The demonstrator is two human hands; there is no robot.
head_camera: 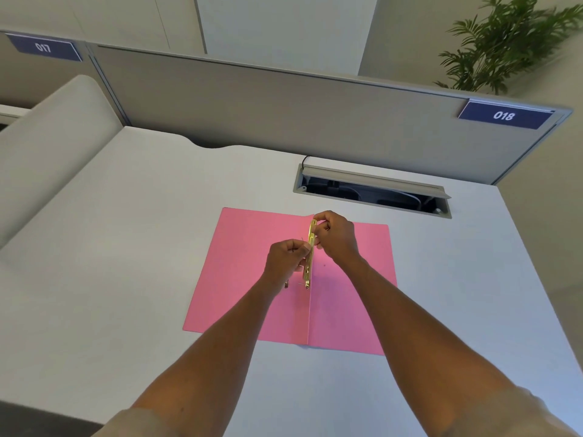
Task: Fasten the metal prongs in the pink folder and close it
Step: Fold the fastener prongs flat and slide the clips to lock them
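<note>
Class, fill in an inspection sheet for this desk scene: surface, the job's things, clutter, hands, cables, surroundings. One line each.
Surface: pale grey desk, bare apart from the job's things.
Job's things: pink folder lies open and flat; gold metal fastener strip stands along its centre fold, not yet flattened.
Clutter: nothing seen.
Hands: left hand pinches the strip at its middle; right hand grips its far end.
Cables: a dark cable runs into the open cable tray at the back of the desk.
Surroundings: grey partition with number plates 017 and 018; potted plant behind, far right.
</note>
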